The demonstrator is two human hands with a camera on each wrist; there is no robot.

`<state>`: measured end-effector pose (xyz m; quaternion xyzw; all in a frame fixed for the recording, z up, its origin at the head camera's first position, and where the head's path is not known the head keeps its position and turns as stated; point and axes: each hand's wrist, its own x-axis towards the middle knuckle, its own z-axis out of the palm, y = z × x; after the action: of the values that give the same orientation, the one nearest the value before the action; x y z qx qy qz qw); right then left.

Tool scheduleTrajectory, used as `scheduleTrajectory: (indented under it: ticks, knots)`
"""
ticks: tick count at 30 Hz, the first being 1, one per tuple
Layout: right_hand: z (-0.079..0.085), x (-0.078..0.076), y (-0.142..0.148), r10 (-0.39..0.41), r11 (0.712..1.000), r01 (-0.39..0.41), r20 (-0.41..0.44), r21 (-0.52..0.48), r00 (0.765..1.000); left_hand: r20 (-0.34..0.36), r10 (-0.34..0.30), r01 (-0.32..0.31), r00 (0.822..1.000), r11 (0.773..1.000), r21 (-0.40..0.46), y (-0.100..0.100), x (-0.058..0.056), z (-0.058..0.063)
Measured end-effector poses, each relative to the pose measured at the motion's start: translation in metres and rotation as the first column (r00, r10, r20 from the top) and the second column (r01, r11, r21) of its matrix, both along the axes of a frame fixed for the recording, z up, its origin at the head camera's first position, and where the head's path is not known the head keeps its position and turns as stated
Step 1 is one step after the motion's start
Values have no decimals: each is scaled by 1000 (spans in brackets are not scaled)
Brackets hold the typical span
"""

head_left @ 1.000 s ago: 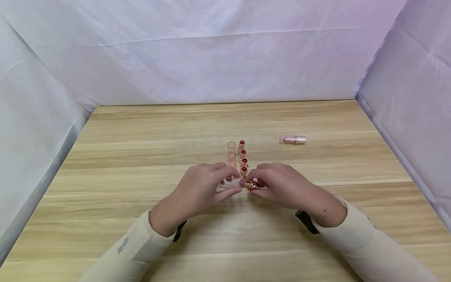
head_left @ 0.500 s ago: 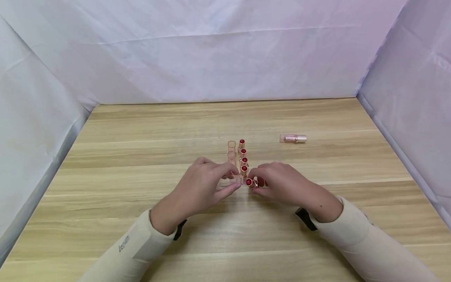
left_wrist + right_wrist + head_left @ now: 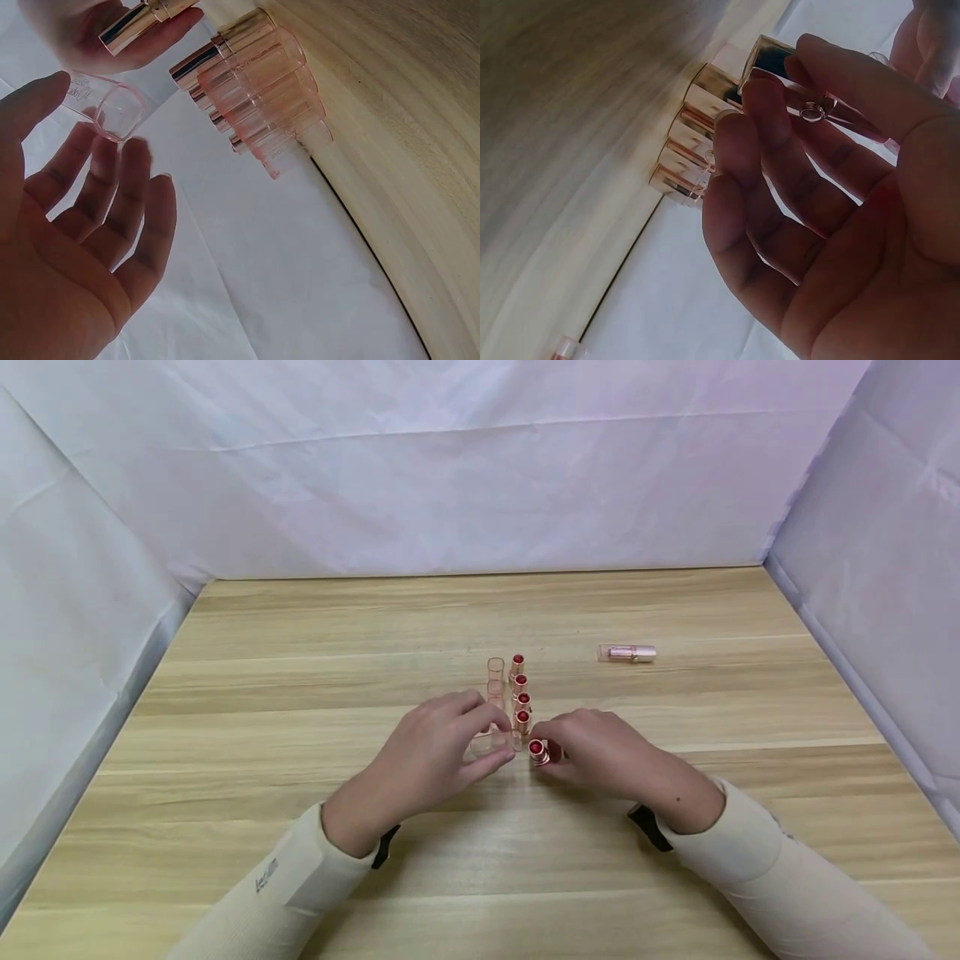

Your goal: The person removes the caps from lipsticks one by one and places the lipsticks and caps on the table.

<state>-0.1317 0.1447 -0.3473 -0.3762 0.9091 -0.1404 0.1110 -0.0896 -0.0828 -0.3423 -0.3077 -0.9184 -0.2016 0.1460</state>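
Note:
My left hand pinches a clear lipstick cap between thumb and fingers; in the left wrist view the open rim of the cap faces the other hand. My right hand holds an uncapped lipstick low over the table, its red tip upward. The right wrist view shows the base of this lipstick between thumb and fingertips. Just beyond both hands, several uncapped lipsticks stand in a row. Left of them is a row of clear caps, its near end hidden behind my left hand.
A capped lipstick lies on its side at the back right of the wooden table. White cloth hangs behind the table and along both sides.
The lipstick in my right hand has come out of the cap and moved slightly right, turning from tilted leftward to nearly upright. My left hand stays nearly in place with the cap.

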Motion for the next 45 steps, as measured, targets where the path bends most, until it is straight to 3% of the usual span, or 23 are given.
scheduleTrajectory:
  ticks: [11,21,33,45]
  knots:
    - [-2,0,-1,-11,1000,11,8,11,1000,20,-2,3,1000,1000,-15,1,-1,-1]
    - [-5,0,-2,-10,1000,10,-5,27,1000,124,12,-4,992,998,-67,1,-2,0]
    - [-9,0,-4,1,999,-1,-3,33,1000,129,5,7,992,995,-95,0,-3,-3]
    - [-12,0,-4,24,999,-23,-4,24,1000,230,24,8,973,991,-135,0,-5,-4]
